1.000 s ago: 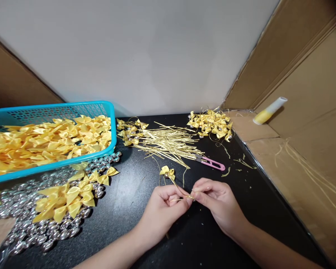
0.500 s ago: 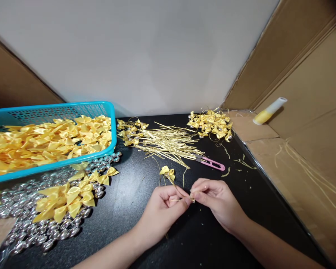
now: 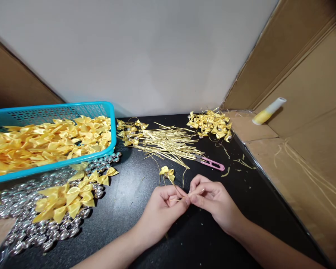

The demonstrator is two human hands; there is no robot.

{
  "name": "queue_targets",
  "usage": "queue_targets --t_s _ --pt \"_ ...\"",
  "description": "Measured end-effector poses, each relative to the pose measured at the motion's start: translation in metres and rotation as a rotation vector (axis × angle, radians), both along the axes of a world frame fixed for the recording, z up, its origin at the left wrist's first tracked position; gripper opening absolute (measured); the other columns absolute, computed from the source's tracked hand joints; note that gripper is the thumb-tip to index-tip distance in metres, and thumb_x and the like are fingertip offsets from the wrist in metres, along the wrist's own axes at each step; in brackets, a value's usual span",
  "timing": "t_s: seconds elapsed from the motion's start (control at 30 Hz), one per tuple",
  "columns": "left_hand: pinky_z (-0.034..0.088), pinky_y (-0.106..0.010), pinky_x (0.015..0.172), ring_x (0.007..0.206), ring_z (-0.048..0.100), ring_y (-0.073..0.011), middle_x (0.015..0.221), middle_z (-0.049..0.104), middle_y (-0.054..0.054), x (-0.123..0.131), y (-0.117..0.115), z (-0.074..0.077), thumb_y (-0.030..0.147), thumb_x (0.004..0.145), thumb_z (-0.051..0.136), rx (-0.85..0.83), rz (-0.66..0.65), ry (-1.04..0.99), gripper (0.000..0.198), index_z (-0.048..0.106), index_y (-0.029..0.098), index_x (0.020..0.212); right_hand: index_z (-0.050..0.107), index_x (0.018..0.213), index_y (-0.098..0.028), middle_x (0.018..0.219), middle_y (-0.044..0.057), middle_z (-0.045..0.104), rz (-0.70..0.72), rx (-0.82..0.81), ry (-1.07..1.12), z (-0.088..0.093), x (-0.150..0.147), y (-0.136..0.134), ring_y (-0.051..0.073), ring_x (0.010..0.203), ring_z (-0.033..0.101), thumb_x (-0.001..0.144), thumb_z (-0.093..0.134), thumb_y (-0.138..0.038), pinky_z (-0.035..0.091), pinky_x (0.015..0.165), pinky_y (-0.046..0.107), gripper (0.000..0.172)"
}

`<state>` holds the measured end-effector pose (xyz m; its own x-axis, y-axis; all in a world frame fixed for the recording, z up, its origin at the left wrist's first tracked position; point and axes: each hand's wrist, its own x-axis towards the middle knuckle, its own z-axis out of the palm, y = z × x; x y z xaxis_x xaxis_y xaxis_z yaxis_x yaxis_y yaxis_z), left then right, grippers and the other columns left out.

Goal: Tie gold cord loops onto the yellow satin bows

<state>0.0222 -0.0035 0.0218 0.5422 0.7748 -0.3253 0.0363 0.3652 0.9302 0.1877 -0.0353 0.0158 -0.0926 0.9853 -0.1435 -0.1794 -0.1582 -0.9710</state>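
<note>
My left hand (image 3: 168, 205) is closed in a pinch on a gold cord (image 3: 172, 183). From that cord a yellow ribbon bow (image 3: 167, 172) hangs out just beyond my fingers. My right hand (image 3: 212, 200) is also pinched, its fingertips meeting those of my left hand at the cord's end; the small part between them is mostly hidden. A bundle of cut gold cords (image 3: 168, 142) lies beyond both hands. Pink-handled thread snips (image 3: 212, 163) rest at the bundle's right end.
On the left, a turquoise basket (image 3: 113, 130) holds many yellow bows. Silver beads (image 3: 63, 234) and loose bows (image 3: 72, 198) lie in front of it. Bows with cords form a pile (image 3: 212, 125) at the back right. A yellow-and-white thread cone (image 3: 268, 112) stands on cardboard (image 3: 263, 149).
My right fingers have shifted slightly, index finger and thumb now closer to my left fingertips and covering the shiny bit seen between them before. My left hand and the bow have barely moved.
</note>
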Motion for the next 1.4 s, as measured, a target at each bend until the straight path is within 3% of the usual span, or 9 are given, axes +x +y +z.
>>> queue_targets --t_s 0.13,0.3,0.73,0.83,0.97,1.17,1.4 --pt "0.018 -0.021 0.046 0.047 0.02 -0.0071 0.048 0.03 0.009 0.0005 0.0001 -0.0011 0.044 0.076 0.069 0.004 0.023 -0.003 0.034 0.06 0.014 0.063 0.078 0.077 -0.024 0.081 0.003 0.057 -0.032 0.026 0.059 -0.0039 0.0003 0.0001 0.013 0.074 0.055 0.071 0.08 -0.036 0.046 0.067 0.026 0.014" --pt "0.02 -0.021 0.046 0.047 0.022 -0.0072 0.049 0.034 0.008 -0.0002 -0.0008 -0.0044 0.043 0.078 0.067 0.002 0.026 0.004 0.031 0.062 0.014 0.067 0.074 0.066 -0.021 0.075 0.003 0.059 -0.129 0.083 0.048 -0.0059 -0.0007 0.0012 0.014 0.071 0.055 0.075 0.077 -0.034 0.047 0.065 0.026 0.016" --pt "0.017 -0.021 0.044 0.045 0.02 -0.0062 0.047 0.028 0.01 0.0012 0.0001 0.0006 0.045 0.076 0.07 0.001 0.031 -0.013 0.034 0.065 0.013 0.064 0.071 0.062 -0.019 0.075 0.003 0.06 -0.088 0.069 -0.006 -0.0043 -0.0037 0.001 0.014 0.071 0.056 0.075 0.076 -0.036 0.048 0.064 0.026 0.022" --pt "0.015 -0.02 0.041 0.042 0.019 -0.0058 0.045 0.029 0.011 0.0013 0.0017 -0.0004 0.048 0.075 0.07 -0.054 0.067 -0.025 0.035 0.066 0.014 0.07 0.074 0.076 -0.021 0.086 0.005 0.064 -0.107 0.054 0.012 -0.0047 -0.0042 0.0003 0.016 0.078 0.06 0.076 0.076 -0.038 0.051 0.071 0.028 0.017" --pt "0.014 -0.02 0.041 0.041 0.019 -0.0056 0.044 0.029 0.011 0.0021 0.0026 -0.0005 0.051 0.072 0.072 -0.133 0.124 -0.048 0.037 0.063 0.016 0.07 0.073 0.101 -0.024 0.094 0.005 0.066 -0.16 0.035 0.051 -0.0056 -0.0049 -0.0024 0.016 0.083 0.062 0.076 0.076 -0.039 0.053 0.077 0.029 0.029" --pt "0.014 -0.021 0.04 0.041 0.02 -0.0053 0.045 0.031 0.011 0.0026 0.0027 0.0012 0.054 0.071 0.072 -0.101 0.087 -0.035 0.041 0.062 0.015 0.068 0.075 0.078 -0.022 0.079 0.004 0.067 -0.14 0.128 -0.053 -0.0054 -0.0087 -0.0051 0.016 0.075 0.064 0.077 0.074 -0.025 0.053 0.069 0.027 0.003" --pt "0.017 -0.021 0.044 0.045 0.02 -0.0066 0.048 0.032 0.01 0.0029 0.0007 0.0027 0.052 0.075 0.069 -0.003 0.08 -0.012 0.039 0.061 0.015 0.066 0.075 0.073 -0.022 0.073 0.003 0.067 -0.194 0.173 -0.098 -0.0041 -0.0083 -0.006 0.015 0.069 0.062 0.078 0.073 -0.021 0.051 0.064 0.026 0.006"
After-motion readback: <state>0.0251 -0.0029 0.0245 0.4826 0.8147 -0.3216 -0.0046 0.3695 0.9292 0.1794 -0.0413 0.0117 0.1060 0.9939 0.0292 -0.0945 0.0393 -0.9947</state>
